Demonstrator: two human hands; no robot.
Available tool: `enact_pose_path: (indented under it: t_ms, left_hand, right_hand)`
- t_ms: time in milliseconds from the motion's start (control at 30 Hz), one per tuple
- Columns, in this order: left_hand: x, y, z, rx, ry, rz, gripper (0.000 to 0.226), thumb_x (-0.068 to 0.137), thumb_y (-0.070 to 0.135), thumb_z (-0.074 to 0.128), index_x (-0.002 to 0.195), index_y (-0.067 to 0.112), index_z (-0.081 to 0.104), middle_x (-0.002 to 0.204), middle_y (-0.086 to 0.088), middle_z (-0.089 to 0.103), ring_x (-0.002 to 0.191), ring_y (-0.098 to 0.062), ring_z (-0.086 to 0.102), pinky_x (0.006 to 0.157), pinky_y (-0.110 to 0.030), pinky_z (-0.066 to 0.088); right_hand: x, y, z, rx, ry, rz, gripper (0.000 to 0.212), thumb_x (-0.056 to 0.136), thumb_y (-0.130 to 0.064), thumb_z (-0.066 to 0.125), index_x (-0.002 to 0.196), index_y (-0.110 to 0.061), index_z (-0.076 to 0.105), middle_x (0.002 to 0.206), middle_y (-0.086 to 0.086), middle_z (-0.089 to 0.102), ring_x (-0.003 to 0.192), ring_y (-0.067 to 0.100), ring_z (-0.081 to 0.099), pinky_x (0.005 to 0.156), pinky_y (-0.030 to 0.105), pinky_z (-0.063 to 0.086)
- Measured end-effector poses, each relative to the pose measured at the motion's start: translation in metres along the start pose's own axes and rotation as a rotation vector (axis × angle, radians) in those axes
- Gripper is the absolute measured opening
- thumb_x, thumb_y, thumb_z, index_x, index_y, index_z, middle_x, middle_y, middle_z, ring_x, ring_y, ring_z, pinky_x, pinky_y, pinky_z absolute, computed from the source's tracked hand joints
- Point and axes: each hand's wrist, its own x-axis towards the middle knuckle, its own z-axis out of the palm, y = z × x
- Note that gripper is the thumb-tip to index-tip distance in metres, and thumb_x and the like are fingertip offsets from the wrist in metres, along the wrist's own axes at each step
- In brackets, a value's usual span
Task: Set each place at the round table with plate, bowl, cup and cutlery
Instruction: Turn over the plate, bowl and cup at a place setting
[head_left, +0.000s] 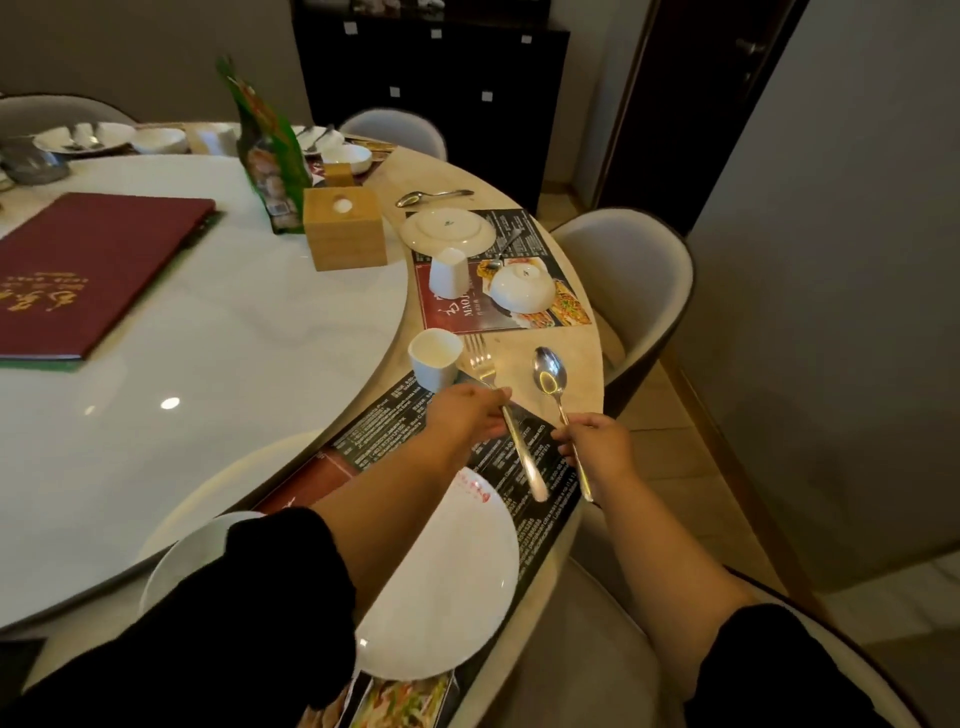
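both arms stretch forward side by side, black sleeves ending near the elbows. the left hand (467, 415) pinches a silver fork (524, 457) near its neck, with the tines pointing away, just right of the white cup (435, 358). the right hand (597, 441) pinches a shiny silver spoon (548, 371) partway down the handle, bowl facing up, farther right of the cup. a white plate (452, 571) lies nearer the person than the cup, on a dark printed placemat (374, 431).
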Motion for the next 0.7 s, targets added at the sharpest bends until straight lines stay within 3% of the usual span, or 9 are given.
enact_pose_path:
  t_ms: [100,233,333,467,533,633,700]
  left_hand:
    - [-0.043,-0.01,-0.029,-0.067,-0.014,0.005,0.019,0.085,0.017,0.067,0.097,0.002,0.063,0.094,-0.014,0.07,0.086,-0.022,0.07,0.068,-0.023,0.058]
    - [-0.086,-0.04,-0.067,-0.081,0.075,-0.028,0.023,0.085,0.017,0.068,0.101,0.0,0.065,0.093,-0.014,0.073,0.083,-0.02,0.071,0.07,-0.024,0.059]
    - [-0.104,-0.054,-0.087,-0.013,0.185,-0.068,0.021,0.083,0.018,0.07,0.097,0.002,0.065,0.086,-0.012,0.073,0.077,-0.018,0.072,0.063,-0.021,0.058]
    - [-0.116,-0.065,-0.098,0.022,0.268,-0.117,0.02,0.081,0.017,0.073,0.091,0.001,0.066,0.077,-0.01,0.071,0.065,-0.015,0.069,0.054,-0.018,0.056]
    - [-0.117,-0.07,-0.099,0.048,0.3,-0.126,0.018,0.08,0.015,0.073,0.086,-0.001,0.066,0.073,-0.01,0.07,0.059,-0.014,0.067,0.054,-0.019,0.056]
    - [-0.117,-0.076,-0.096,0.074,0.308,-0.172,0.015,0.084,0.012,0.069,0.078,0.0,0.063,0.069,-0.01,0.066,0.057,-0.013,0.064,0.064,-0.023,0.056]
    - [-0.117,-0.08,-0.095,0.069,0.316,-0.187,0.014,0.084,0.011,0.068,0.077,0.001,0.062,0.068,-0.01,0.066,0.051,-0.01,0.064,0.057,-0.021,0.055]
  right_hand:
    - [-0.028,0.005,0.006,-0.009,-0.058,-0.025,0.011,0.088,-0.004,0.056,0.09,-0.003,0.067,0.071,0.006,0.059,0.06,0.014,0.051,0.058,0.025,0.046]
    - [-0.061,0.018,0.026,-0.118,-0.169,-0.118,0.014,0.088,-0.004,0.059,0.078,-0.008,0.068,0.066,0.008,0.061,0.057,0.017,0.053,0.057,0.025,0.049]
    - [-0.075,0.03,0.042,-0.276,-0.244,-0.203,0.018,0.084,-0.002,0.062,0.073,-0.012,0.071,0.069,0.005,0.065,0.062,0.016,0.054,0.062,0.027,0.048]
    - [-0.086,0.041,0.055,-0.489,-0.308,-0.301,0.012,0.083,-0.005,0.064,0.087,-0.006,0.075,0.089,0.005,0.072,0.079,0.013,0.059,0.078,0.03,0.051]
    - [-0.089,0.045,0.059,-0.537,-0.328,-0.325,0.011,0.084,-0.007,0.065,0.089,-0.005,0.075,0.093,0.007,0.072,0.078,0.01,0.058,0.077,0.028,0.049]
    - [-0.091,0.049,0.061,-0.594,-0.342,-0.375,0.012,0.084,-0.006,0.065,0.09,-0.005,0.075,0.095,0.008,0.073,0.08,0.01,0.058,0.075,0.023,0.044]
    - [-0.091,0.05,0.061,-0.62,-0.345,-0.389,0.013,0.084,-0.006,0.065,0.092,-0.004,0.075,0.096,0.009,0.073,0.082,0.01,0.058,0.075,0.021,0.042]
